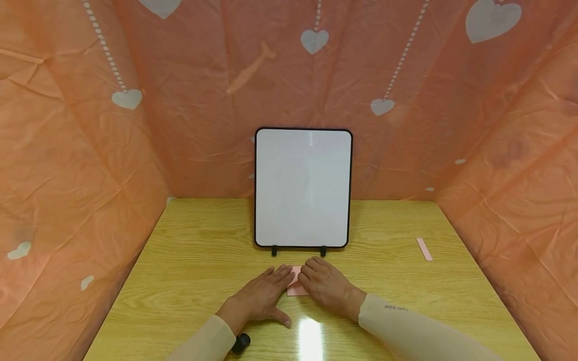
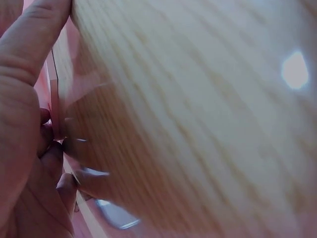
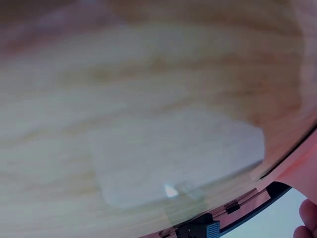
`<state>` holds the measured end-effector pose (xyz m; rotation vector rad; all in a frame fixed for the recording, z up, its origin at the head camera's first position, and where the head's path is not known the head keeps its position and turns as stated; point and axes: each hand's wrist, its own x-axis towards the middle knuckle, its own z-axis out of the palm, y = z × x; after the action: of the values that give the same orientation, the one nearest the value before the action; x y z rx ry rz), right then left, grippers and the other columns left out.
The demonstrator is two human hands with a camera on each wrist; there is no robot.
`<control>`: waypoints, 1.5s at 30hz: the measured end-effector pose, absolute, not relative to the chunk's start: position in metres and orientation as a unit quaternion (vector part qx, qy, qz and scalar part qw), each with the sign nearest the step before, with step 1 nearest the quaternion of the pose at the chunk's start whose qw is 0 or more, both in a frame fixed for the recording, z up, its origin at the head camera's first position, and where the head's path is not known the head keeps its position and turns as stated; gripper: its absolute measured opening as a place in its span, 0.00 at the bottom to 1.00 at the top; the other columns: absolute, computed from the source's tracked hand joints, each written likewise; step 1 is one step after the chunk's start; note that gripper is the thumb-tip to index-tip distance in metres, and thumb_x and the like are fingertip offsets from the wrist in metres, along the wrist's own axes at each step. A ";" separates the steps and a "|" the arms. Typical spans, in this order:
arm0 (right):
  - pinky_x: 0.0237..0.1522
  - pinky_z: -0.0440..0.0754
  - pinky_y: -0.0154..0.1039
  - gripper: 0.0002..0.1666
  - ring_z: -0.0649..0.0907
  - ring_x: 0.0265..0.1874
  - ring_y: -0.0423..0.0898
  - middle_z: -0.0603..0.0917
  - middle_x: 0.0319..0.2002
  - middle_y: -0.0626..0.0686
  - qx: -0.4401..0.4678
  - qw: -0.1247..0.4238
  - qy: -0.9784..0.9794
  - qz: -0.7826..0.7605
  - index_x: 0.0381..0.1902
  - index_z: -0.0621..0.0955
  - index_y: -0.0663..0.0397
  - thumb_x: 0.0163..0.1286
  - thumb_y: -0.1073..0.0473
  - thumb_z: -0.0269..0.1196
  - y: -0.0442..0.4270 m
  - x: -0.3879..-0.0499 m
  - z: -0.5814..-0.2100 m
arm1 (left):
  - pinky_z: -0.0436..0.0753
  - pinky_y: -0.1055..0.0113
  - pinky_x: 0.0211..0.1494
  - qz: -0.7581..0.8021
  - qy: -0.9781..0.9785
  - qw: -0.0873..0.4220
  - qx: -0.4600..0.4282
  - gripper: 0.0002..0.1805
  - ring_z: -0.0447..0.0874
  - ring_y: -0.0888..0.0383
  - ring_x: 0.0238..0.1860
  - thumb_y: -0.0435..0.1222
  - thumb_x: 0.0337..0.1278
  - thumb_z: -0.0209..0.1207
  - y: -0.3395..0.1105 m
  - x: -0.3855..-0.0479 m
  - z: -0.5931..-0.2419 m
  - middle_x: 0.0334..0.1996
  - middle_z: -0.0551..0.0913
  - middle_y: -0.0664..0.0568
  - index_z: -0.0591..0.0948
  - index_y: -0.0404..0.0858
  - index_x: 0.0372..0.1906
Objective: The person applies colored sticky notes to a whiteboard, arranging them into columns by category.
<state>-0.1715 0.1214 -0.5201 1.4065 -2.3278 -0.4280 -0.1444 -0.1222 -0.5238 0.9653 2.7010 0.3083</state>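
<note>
In the head view a small pink paper (image 1: 296, 289) lies on the wooden table just in front of a white board. The left hand (image 1: 264, 296) rests on its left edge, fingers extended and thumb spread toward the front. On the paper's right side lies the right hand (image 1: 326, 286), its fingers bent down at the edge; whether they pinch it is hidden. The left wrist view shows the left hand (image 2: 25, 124) close to the tabletop, beside a thin pink edge (image 2: 54, 104). Only fingertips of the right hand (image 3: 308, 218) show in the right wrist view.
The white board (image 1: 302, 188) with a black frame stands upright on small black feet at the back. A pink strip (image 1: 424, 249) lies on the table (image 1: 203, 240) at the right. A black object (image 1: 241, 344) sits by the left wrist. Orange cloth (image 1: 289, 75) hangs around.
</note>
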 end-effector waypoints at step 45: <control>0.59 0.79 0.39 0.01 0.76 0.46 0.45 0.79 0.42 0.46 0.496 0.196 -0.837 -0.119 0.43 0.76 0.49 0.78 0.61 0.59 0.123 -0.177 -0.521 | 0.60 0.50 0.86 0.077 0.935 0.068 0.339 0.61 0.55 0.48 0.85 0.75 0.59 0.55 -0.137 -0.132 -0.524 0.84 0.59 0.44 0.60 0.36 0.83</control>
<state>-0.1769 0.1230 -0.5206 1.3902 -2.3452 -0.3338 -0.1318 -0.1372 -0.5240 1.0217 2.8166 0.2327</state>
